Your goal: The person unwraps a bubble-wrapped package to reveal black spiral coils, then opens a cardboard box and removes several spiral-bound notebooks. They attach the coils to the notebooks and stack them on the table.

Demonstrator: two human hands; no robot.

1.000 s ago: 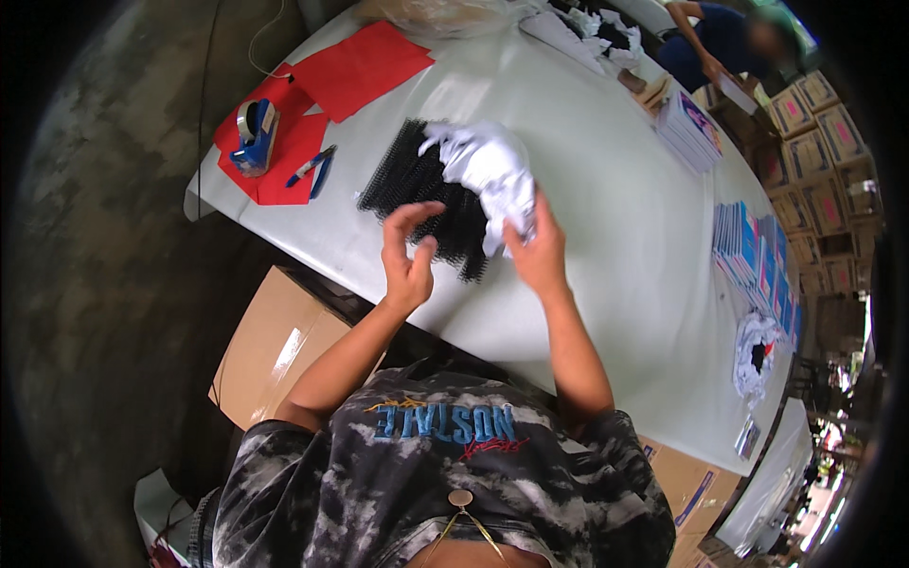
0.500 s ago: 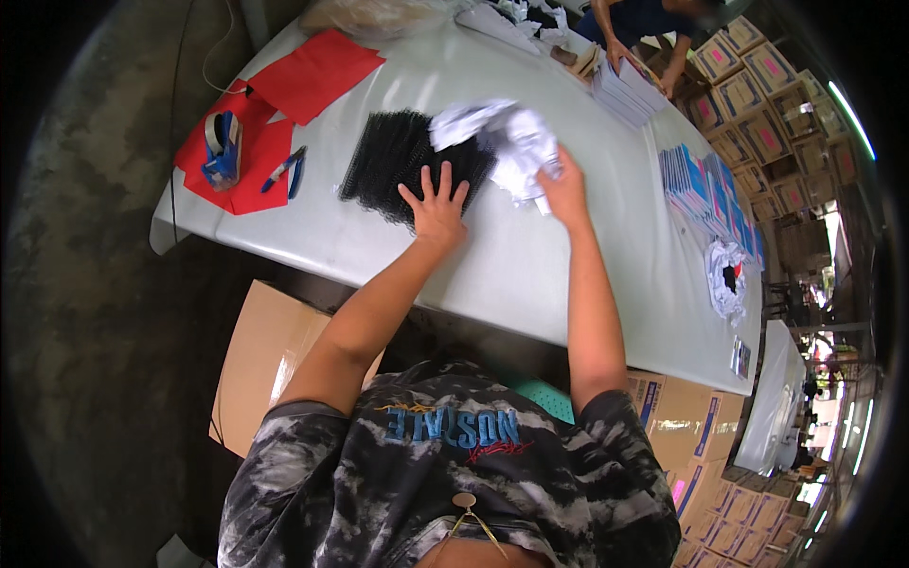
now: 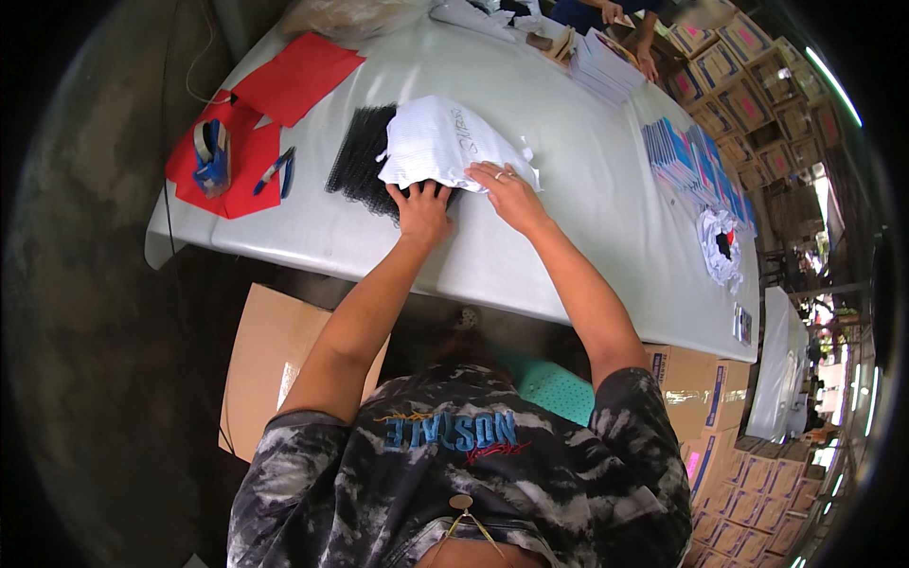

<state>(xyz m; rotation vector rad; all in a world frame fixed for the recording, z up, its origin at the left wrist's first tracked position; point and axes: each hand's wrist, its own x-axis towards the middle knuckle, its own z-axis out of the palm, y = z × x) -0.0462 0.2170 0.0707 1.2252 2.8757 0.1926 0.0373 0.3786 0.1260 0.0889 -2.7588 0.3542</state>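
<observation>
A flat bundle of black spiral binding coils (image 3: 355,156) lies on the table. A creased white sheet of paper (image 3: 426,142) with handwriting covers its right part. My left hand (image 3: 424,216) rests at the near edge of the coils, fingers spread; its fingertips meet the paper's near edge. At the paper's lower right, my right hand (image 3: 511,197) has its fingers together over the sheet and holds that edge; its thumb is hidden. A ring shows on one finger.
Red sheets (image 3: 298,76) lie on the left, with a blue tape dispenser (image 3: 212,166) and a blue pen (image 3: 275,177). On the right are stacked blue booklets (image 3: 696,161) and a crumpled paper ring (image 3: 721,248). Another person's hand (image 3: 647,62) is near white stacks (image 3: 606,68). A cardboard box (image 3: 289,350) stands below.
My right hand has moved left and nearer, bringing the crumpled paper down across the coils, where it now lies flatter. The left hand stays by the coils, its fingertips now at the paper's edge.
</observation>
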